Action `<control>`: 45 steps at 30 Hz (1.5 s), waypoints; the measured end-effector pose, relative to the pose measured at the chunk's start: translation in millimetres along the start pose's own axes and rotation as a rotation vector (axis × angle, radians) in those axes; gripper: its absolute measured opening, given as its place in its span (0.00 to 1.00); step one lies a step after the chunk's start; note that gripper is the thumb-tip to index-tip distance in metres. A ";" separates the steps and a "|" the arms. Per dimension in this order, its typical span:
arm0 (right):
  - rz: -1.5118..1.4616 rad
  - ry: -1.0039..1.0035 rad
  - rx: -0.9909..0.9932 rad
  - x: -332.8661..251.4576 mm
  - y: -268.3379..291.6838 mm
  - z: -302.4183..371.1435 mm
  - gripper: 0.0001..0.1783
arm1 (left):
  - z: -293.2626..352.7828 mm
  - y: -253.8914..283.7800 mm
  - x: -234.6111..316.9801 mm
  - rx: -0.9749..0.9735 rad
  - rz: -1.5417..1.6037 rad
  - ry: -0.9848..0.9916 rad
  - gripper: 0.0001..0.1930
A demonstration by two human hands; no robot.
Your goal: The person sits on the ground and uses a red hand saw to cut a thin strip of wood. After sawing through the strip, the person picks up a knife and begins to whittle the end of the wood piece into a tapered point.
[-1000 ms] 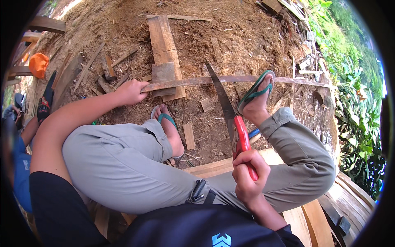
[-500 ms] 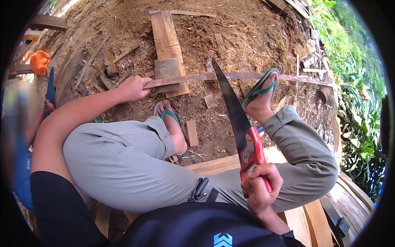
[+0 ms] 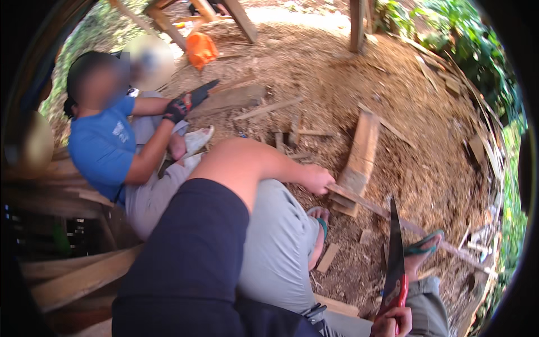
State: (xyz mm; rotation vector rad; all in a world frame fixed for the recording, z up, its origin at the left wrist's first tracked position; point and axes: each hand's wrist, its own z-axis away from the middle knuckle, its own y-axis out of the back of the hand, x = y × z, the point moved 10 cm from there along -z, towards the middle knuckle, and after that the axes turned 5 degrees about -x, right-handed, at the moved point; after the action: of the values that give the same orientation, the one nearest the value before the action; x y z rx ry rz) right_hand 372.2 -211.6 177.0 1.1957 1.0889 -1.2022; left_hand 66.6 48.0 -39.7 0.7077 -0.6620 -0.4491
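Observation:
My left hand [image 3: 318, 178] is closed around the near end of a long, thin wooden strip [image 3: 370, 208]. The strip passes over a short board piece [image 3: 343, 200] and runs off to the right. My foot in a green-strapped flip-flop [image 3: 424, 244] is at the strip farther along; whether it presses on it I cannot tell. In my right hand [image 3: 392, 322], low in the view, is a hand saw [image 3: 394, 247] gripped by its red handle. Its dark blade points up and away, and in the picture its upper part crosses the strip.
A co-worker in a blue shirt [image 3: 104, 143] sits at the left, with a dark blade [image 3: 202, 95] at a gloved hand. A thick board [image 3: 364, 147] lies beyond my left hand. Wood scraps [image 3: 292, 132] and an orange bag [image 3: 201, 50] lie on sawdust-strewn ground. Planks [image 3: 84, 283] are at lower left.
The view has swung left, bringing the co-worker into sight and shifting my hands rightward in the picture. Both hands keep their holds on the strip and the saw.

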 end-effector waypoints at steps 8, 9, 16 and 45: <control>-0.179 -0.225 0.280 -0.5 -9.2 4.5 0.04 | 1.5 -10.1 -6.1 0.012 0.046 0.006 0.14; -0.112 -0.216 0.274 -4.5 -8.6 8.9 0.05 | -1.4 -1.6 -0.2 0.008 0.039 0.007 0.14; -0.174 -0.211 0.296 5.8 -4.2 -12.9 0.04 | -10.1 -6.1 -0.2 -0.022 0.045 0.019 0.14; -0.159 -0.249 0.124 6.4 -5.5 -51.9 0.08 | -10.5 -7.6 -1.3 -0.001 0.084 -0.046 0.14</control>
State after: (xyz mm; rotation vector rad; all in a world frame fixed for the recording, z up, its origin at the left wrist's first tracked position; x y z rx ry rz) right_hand 368.1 -160.3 166.1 1.0329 0.9465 -1.5171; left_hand 71.7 48.2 -51.7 0.6679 -0.7322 -0.3893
